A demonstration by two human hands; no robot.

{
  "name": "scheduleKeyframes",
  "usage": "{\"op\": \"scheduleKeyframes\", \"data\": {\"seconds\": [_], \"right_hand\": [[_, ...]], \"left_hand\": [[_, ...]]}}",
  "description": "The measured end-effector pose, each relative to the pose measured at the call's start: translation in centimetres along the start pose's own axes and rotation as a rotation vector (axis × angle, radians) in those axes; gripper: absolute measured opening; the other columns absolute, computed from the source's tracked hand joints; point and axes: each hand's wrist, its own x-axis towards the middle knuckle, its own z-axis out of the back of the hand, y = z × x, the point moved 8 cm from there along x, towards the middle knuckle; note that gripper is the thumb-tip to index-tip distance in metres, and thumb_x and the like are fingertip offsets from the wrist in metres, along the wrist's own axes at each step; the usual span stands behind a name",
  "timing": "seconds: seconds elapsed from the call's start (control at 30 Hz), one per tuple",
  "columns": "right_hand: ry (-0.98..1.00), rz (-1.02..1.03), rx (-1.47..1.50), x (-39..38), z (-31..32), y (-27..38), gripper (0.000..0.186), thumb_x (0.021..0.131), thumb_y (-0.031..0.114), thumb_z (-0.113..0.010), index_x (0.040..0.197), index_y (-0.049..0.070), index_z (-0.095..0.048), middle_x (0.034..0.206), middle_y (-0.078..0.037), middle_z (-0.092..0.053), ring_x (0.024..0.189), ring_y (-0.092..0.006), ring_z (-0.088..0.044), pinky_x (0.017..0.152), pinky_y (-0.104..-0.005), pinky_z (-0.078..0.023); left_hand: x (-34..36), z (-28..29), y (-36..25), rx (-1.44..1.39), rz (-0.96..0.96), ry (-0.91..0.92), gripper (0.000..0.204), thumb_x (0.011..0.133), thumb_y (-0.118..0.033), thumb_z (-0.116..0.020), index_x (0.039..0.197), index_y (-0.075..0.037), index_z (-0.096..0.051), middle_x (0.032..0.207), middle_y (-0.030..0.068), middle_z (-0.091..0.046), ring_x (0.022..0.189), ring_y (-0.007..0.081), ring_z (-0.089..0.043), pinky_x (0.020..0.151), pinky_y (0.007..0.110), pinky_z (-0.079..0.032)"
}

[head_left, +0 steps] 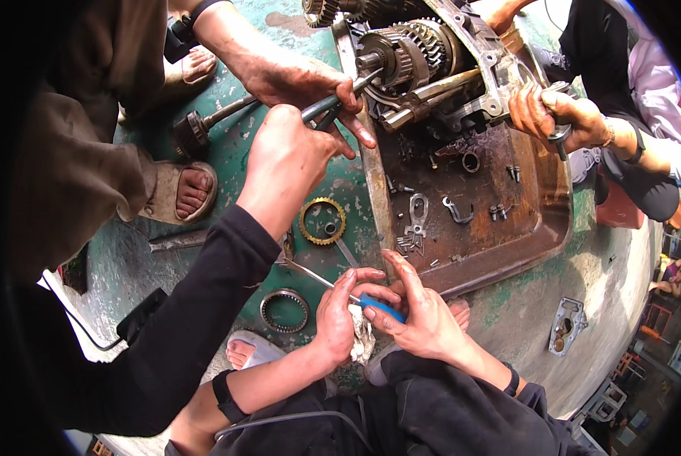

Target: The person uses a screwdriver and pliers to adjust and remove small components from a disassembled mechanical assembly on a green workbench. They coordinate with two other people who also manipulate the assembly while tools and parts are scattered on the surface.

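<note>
A screwdriver with a blue handle (382, 308) lies across both my hands, its metal shaft pointing up and left. My left hand (336, 323) is curled about the shaft near the handle. Against its palm hangs a crumpled whitish cloth (362, 338); how it is gripped is hidden. The handle rests between the thumb and fingers of my right hand (426, 315), whose forefinger stretches upward. Beyond my hands, two hands of others (299, 125) meet at a dark rod-like tool (340, 97) pointed at the shaft end of a gear assembly (413, 57).
A brown metal tray (500, 243) holds bolts and small parts. On the green floor lie a toothed brass ring (323, 221), a steel ring (284, 311) and a gear shaft (211, 121). At right, another person's hand (561, 118) grips a tool by the housing (492, 72). A metal plate (566, 327) lies beyond.
</note>
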Motion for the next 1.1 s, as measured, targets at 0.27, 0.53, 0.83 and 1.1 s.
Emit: {"op": "scheduleKeyframes", "data": {"seconds": [0.27,0.53,0.83,1.1], "right_hand": [[0.066,-0.046,0.093,-0.1,-0.5,-0.6,0.077,0.088,0.028,-0.071,0.148,0.002,-0.029,0.129,-0.023,-0.058,0.105,-0.0415,-0.065,0.085,-0.0447,-0.054],[-0.027,-0.019,0.114,-0.1,0.3,0.1,0.069,0.085,0.023,-0.076,0.142,0.002,-0.042,0.120,-0.019,-0.063,0.095,-0.0292,-0.070,0.081,-0.0380,-0.056],[-0.030,-0.012,0.120,0.0,0.2,0.1,0.065,0.084,0.021,-0.076,0.138,0.002,-0.046,0.111,-0.019,-0.066,0.092,-0.0291,-0.071,0.078,-0.0367,-0.056],[-0.043,0.025,0.093,0.1,0.4,0.6,0.061,0.084,0.019,-0.075,0.136,0.001,-0.048,0.109,-0.019,-0.066,0.092,-0.0293,-0.071,0.078,-0.0366,-0.056]], "left_hand": [[0.2,-0.1,-0.1,-0.050,-0.033,-0.001,0.045,0.105,-0.038,-0.034,0.119,-0.001,-0.054,0.097,0.0173,-0.067,0.093,0.0264,-0.065,0.088,0.039,-0.052],[0.6,0.5,-0.4,-0.066,-0.053,-0.054,0.043,0.104,-0.037,-0.037,0.117,-0.001,-0.055,0.095,0.0164,-0.066,0.090,0.0257,-0.066,0.086,0.039,-0.054],[0.7,1.0,-0.4,-0.068,-0.034,-0.065,0.041,0.105,-0.035,-0.035,0.117,-0.002,-0.055,0.095,0.0156,-0.066,0.088,0.0250,-0.066,0.086,0.039,-0.054],[0.7,1.0,-0.5,-0.062,-0.045,-0.066,0.040,0.105,-0.034,-0.036,0.117,-0.002,-0.054,0.094,0.0151,-0.066,0.088,0.0246,-0.066,0.085,0.038,-0.054]]}}
